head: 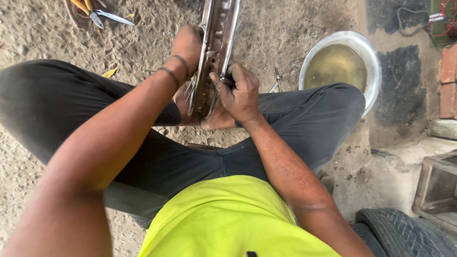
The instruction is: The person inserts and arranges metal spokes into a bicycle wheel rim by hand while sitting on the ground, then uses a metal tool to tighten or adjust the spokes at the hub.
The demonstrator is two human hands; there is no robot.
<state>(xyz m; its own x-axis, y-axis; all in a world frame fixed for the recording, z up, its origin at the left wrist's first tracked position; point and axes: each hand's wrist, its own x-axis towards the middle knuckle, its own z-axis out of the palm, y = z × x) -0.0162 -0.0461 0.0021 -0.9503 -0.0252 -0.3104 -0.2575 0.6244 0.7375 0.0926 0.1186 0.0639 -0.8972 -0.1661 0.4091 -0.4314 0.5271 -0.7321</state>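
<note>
I sit cross-legged on sandy ground in dark trousers and a bright yellow shirt. A bare metal wheel rim (216, 43) stands upright between my feet, its inner channel with spoke holes facing me. My left hand (187, 45), two thin bands on its wrist, grips the rim's left edge from behind. My right hand (239, 93) is closed against the rim's right edge, thumb pressed on the channel, pinching a small dark part I cannot make out.
A metal basin (369, 52) of murky water sits on the ground to the right. Pliers (97, 14) lie at the top left, and a small metal tool (276, 81) by my right knee. A tyre (404, 233), a wooden stool (435, 188) and bricks (447, 81) stand at right.
</note>
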